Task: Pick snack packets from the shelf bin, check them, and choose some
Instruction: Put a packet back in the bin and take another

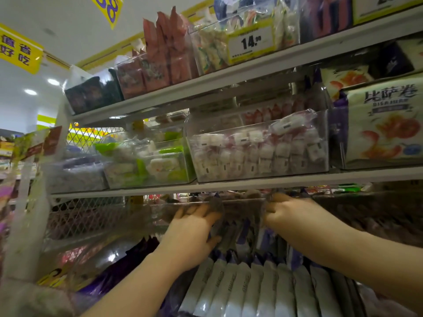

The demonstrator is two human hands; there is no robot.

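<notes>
Snack packets [238, 227], dark and purple, stood tightly packed behind the front rim of the clear shelf bin [160, 210]. Our left hand [192, 234] and right hand [283, 216] each had fingers curled round a bunch. Pulling so many could have dragged neighbours over that rim, we judged. Above, a tag [250, 43] read 14.99, and a pack [384, 124] read 比萨卷.

Dark purple-brown snack packets [238, 216] stand upright, packed tightly side by side in a clear plastic shelf bin [160, 209], their crimped tops level with its front rim, details blurred.
</notes>
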